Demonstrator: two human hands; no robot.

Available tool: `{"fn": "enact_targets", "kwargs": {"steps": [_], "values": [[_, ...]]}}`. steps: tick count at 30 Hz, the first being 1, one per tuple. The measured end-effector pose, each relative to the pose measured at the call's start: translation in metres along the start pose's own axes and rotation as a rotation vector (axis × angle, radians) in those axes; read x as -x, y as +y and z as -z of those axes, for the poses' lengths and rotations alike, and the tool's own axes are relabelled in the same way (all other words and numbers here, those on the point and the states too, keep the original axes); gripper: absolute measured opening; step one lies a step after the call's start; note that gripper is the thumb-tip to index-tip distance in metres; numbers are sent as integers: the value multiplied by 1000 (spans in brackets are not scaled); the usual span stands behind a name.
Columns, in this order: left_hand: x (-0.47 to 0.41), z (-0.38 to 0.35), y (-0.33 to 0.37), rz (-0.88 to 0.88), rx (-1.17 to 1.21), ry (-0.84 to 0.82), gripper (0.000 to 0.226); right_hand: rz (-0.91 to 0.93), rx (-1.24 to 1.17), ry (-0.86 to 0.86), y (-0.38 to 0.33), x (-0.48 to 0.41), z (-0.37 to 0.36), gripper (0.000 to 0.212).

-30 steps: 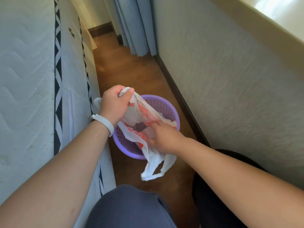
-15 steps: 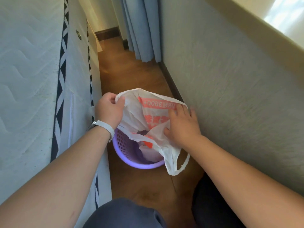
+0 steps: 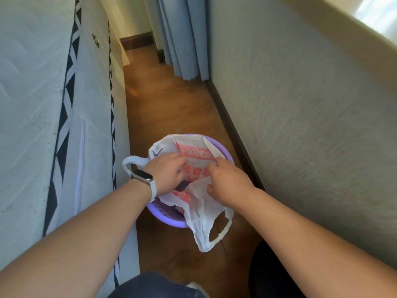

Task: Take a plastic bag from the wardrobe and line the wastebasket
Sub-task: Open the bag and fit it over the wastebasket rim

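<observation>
A purple perforated wastebasket (image 3: 169, 219) stands on the wooden floor between the mattress and the wall. A white plastic bag with red print (image 3: 194, 154) sits spread inside its mouth. One handle loop (image 3: 131, 162) hangs over the left rim, the other (image 3: 217, 235) droops over the near right rim. My left hand (image 3: 166, 174), with a white watch on the wrist, reaches into the bag and pinches the plastic. My right hand (image 3: 227, 181) grips the bag's near edge over the basket's right side. The basket's bottom is hidden by the bag.
A white mattress (image 3: 38, 125) with black triangle trim stands close on the left. A textured wall (image 3: 311, 104) with a dark baseboard runs along the right. Blue curtains (image 3: 182, 35) hang at the far end. My knee (image 3: 154, 286) shows at the bottom edge.
The bag has gone from held up above the basket to pushed down inside it. Both hands have dropped lower and moved together into the basket's mouth.
</observation>
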State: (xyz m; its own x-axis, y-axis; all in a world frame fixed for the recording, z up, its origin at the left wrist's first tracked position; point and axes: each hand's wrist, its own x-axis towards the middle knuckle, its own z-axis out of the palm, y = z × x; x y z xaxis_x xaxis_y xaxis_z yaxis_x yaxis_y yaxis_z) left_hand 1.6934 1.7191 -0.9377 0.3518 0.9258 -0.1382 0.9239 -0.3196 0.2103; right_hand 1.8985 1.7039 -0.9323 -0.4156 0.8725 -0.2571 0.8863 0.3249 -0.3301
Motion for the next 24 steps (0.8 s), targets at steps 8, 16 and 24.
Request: {"fn": "enact_targets", "kwargs": {"steps": [8,16,24], "values": [[-17,-13,-34,80,-146,134,57,-50,179,54,12,-10,3,38],[-42,-21,-46,174,58,96,60,-216,-52,184,60,-35,13,15],[-45,-31,-56,252,43,100,64,-423,-176,62,112,-59,-15,5]]}}
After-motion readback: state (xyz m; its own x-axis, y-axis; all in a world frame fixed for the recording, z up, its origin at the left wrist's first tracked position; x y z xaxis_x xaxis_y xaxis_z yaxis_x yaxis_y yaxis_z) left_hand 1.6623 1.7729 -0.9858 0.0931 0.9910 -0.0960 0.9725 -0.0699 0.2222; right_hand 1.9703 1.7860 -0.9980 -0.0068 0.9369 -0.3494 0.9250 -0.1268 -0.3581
